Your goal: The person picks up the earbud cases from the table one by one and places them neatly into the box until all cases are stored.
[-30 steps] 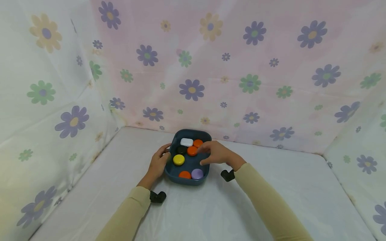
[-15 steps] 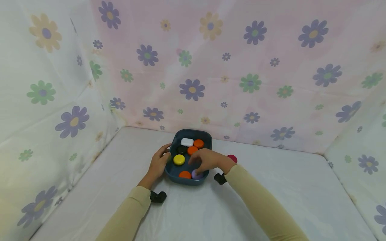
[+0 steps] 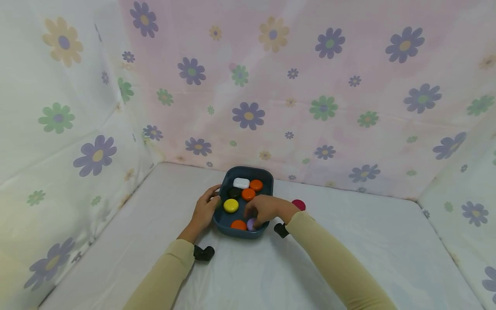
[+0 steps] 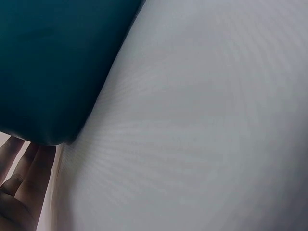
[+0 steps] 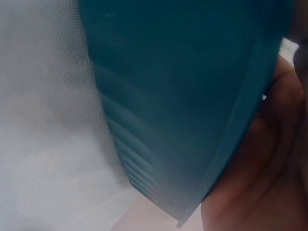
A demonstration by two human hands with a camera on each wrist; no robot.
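Your right hand [image 3: 265, 209] covers the purple disc [image 3: 252, 224]; grip cannot be confirmed. Your left hand [image 3: 204, 209] rests, fingers relaxed, against the tray [image 3: 226, 221].

No legible txt/labels anywhere, wrist views maybe too blurry.

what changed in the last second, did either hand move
The right hand drew back from the orange disc to the near end of the tray, fingers now on the purple disc. That uncovered a red disc on the table. The left hand stayed on the tray's side; the other discs did not move.
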